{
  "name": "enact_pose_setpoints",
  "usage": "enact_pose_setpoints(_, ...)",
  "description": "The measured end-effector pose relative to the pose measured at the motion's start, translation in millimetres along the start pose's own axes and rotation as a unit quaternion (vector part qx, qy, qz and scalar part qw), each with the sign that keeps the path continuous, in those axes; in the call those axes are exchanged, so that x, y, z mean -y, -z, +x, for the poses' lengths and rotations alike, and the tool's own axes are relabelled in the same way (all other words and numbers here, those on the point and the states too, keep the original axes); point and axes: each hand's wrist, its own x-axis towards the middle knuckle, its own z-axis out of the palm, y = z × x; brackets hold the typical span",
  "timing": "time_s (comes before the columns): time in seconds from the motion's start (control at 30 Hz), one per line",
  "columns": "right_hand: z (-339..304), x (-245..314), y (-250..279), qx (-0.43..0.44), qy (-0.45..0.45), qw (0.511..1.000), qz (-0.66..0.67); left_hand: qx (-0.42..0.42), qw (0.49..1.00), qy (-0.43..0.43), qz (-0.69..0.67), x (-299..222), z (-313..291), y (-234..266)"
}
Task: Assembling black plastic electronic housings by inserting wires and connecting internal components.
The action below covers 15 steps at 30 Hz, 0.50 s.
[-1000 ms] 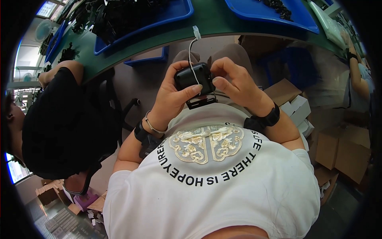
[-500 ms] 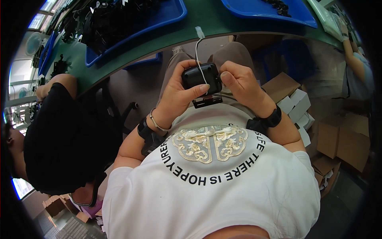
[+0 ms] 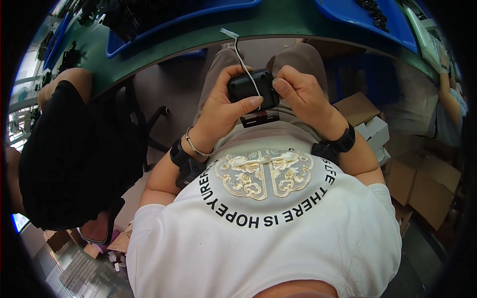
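In front of my lap, my left hand [image 3: 224,105] is closed around a rounded, square black plastic device [image 3: 267,83]. Its thumb presses a thin white cable [image 3: 250,77] against the device's face. The cable runs up past the far edge and ends in a pale connector [image 3: 229,33]. A slotted black bracket [image 3: 261,119] sticks out at the near side of the device. My right hand [image 3: 304,94] is closed at the device's right edge, thumb against curled fingers. Whatever lies between those fingertips is hidden.
A green table [image 3: 198,37] spans the far side, bearing blue trays [image 3: 343,20] of black parts. A person in black [image 3: 79,159] sits close at my left. Cardboard boxes [image 3: 422,181] stand at my right, and another person's arm [image 3: 449,107] shows at the far right.
The connector end of the cable has swung left and up. My right hand stays at the device's edge with slightly shifted fingers. The whole view has shifted a little.
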Motion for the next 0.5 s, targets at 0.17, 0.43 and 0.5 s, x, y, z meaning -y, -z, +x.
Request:
enact_pose_setpoints(0.17, -1.0, -4.0, 1.8, -0.001, 0.027, 1.0, -0.014, -0.001, 1.0, 0.017, -0.026, -2.1, 0.0, -3.1)
enact_pose_setpoints(0.43, 1.0, -6.5, 2.2, -0.027, 0.041, 0.997, -0.061, -0.002, 0.998, 0.06, -0.008, -5.2, 5.6, -5.8)
enact_pose_setpoints(0.5, -2.0, -7.1, 0.5, -0.042, 0.047, 0.997, -0.054, -0.016, 0.997, 0.077, -0.008, -5.5, 5.1, -6.2)
